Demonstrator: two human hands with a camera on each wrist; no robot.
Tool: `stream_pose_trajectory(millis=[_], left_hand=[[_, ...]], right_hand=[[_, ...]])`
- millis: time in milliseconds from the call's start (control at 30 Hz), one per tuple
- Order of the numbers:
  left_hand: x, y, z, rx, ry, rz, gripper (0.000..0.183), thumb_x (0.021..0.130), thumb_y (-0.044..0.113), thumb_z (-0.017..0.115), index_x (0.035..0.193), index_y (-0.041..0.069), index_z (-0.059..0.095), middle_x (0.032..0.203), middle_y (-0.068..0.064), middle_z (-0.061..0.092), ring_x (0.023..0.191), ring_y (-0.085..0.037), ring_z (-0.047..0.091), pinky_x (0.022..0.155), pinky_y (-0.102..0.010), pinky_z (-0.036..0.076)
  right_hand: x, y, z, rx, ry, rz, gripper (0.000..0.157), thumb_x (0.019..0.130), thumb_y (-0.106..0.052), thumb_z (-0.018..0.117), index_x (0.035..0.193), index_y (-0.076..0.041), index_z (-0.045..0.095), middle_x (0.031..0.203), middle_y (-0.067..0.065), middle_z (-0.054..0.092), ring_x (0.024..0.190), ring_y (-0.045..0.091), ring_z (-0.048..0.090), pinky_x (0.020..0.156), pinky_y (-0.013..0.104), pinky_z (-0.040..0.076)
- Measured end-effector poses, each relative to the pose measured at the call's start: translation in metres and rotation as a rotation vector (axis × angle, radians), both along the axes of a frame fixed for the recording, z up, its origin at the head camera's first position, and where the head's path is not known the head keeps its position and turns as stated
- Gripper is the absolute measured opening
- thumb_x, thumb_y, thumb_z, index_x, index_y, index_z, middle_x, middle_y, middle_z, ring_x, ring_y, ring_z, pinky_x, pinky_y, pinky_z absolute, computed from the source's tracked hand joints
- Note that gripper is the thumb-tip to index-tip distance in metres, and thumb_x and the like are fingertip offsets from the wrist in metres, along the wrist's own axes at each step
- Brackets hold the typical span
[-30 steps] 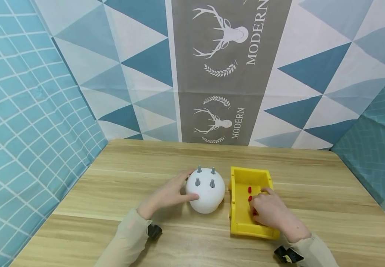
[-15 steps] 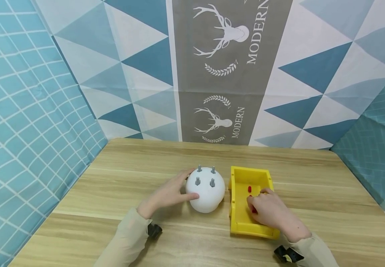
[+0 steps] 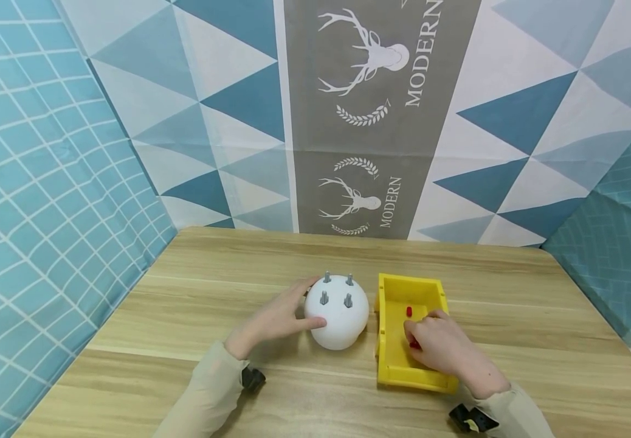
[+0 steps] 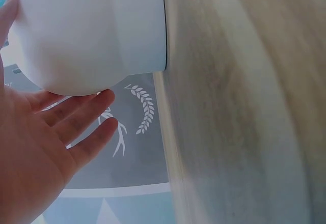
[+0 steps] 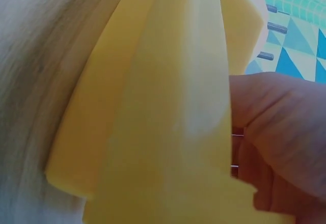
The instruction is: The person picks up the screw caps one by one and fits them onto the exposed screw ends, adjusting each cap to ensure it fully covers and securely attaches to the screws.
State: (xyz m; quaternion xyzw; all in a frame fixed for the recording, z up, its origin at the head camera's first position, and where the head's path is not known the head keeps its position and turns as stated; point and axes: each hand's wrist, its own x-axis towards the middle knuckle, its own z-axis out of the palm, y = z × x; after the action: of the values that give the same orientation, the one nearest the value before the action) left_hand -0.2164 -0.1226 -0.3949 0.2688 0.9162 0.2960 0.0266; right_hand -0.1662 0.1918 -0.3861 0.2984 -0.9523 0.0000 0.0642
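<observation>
A white rounded dome [image 3: 338, 325] stands on the wooden table with several metal studs [image 3: 348, 300] sticking up from its top. My left hand [image 3: 274, 317] holds it from the left, thumb on the near side, fingers on the far side. In the left wrist view the fingers [image 4: 84, 117] are spread along its wall. My right hand [image 3: 438, 344] reaches down inside a yellow bin [image 3: 382, 347], fingers bent. A small red piece [image 3: 409, 311] lies on the bin floor ahead of it. More red shows below the fingertips; I cannot tell whether they pinch it.
The bin sits just right of the dome, its walls raised around the right hand. In the right wrist view a yellow wall [image 5: 173, 107] covers much of the scene. A patterned backdrop [image 3: 348, 134] rises behind the table [image 3: 228, 261]; a blue tiled sheet [image 3: 47, 182] hangs at left.
The right hand has shifted slightly left inside the bin, and its fingers now cover the second red piece that lay in sight. The left hand and the dome have stayed put.
</observation>
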Motion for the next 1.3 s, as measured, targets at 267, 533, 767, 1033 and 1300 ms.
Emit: stream_pose_trajectory(millis=[267, 533, 767, 1033, 1300], left_hand=[[0.001, -0.001, -0.001, 0.012, -0.011, 0.007, 0.093, 0.071, 0.071, 0.055, 0.145, 0.022, 0.023, 0.146, 0.0, 0.031, 0.129, -0.02, 0.036, 0.103, -0.045, 0.033], [0.0, -0.001, -0.001, 0.017, -0.016, 0.005, 0.095, 0.071, 0.071, 0.055, 0.144, 0.02, 0.023, 0.146, -0.002, 0.031, 0.128, -0.021, 0.037, 0.103, -0.045, 0.033], [-0.001, -0.001, -0.002, 0.016, -0.009, -0.001, 0.094, 0.071, 0.07, 0.055, 0.144, 0.021, 0.024, 0.145, -0.002, 0.033, 0.128, -0.02, 0.038, 0.103, -0.044, 0.033], [-0.001, 0.0, -0.002, 0.02, 0.0, -0.011, 0.092, 0.073, 0.067, 0.057, 0.144, 0.019, 0.024, 0.143, -0.002, 0.035, 0.127, -0.019, 0.038, 0.103, -0.042, 0.033], [-0.001, 0.0, -0.002, 0.022, -0.006, -0.006, 0.093, 0.072, 0.069, 0.056, 0.144, 0.02, 0.024, 0.144, -0.002, 0.033, 0.129, -0.019, 0.036, 0.103, -0.043, 0.033]], right_hand=[[-0.002, -0.003, -0.001, -0.003, 0.018, -0.008, 0.025, 0.076, -0.021, 0.071, 0.066, -0.018, 0.048, 0.054, -0.014, 0.039, 0.051, 0.004, 0.036, 0.078, 0.039, 0.041], [-0.004, -0.005, 0.002, 0.0, 0.033, -0.019, 0.022, 0.075, -0.024, 0.072, 0.065, -0.019, 0.053, 0.058, -0.014, 0.046, 0.054, 0.005, 0.041, 0.078, 0.039, 0.041], [-0.003, -0.01, 0.008, 0.005, 0.096, 0.001, 0.018, 0.074, -0.023, 0.073, 0.066, -0.019, 0.058, 0.064, -0.01, 0.052, 0.058, 0.005, 0.045, 0.075, 0.037, 0.042], [-0.003, -0.016, 0.013, 0.008, 0.102, -0.018, 0.017, 0.072, -0.024, 0.075, 0.067, -0.02, 0.059, 0.066, -0.011, 0.05, 0.061, 0.007, 0.044, 0.072, 0.034, 0.038], [-0.002, -0.021, 0.02, 0.0, 0.139, 0.006, 0.018, 0.069, -0.018, 0.077, 0.066, -0.017, 0.059, 0.066, -0.008, 0.047, 0.062, 0.009, 0.044, 0.07, 0.034, 0.038]])
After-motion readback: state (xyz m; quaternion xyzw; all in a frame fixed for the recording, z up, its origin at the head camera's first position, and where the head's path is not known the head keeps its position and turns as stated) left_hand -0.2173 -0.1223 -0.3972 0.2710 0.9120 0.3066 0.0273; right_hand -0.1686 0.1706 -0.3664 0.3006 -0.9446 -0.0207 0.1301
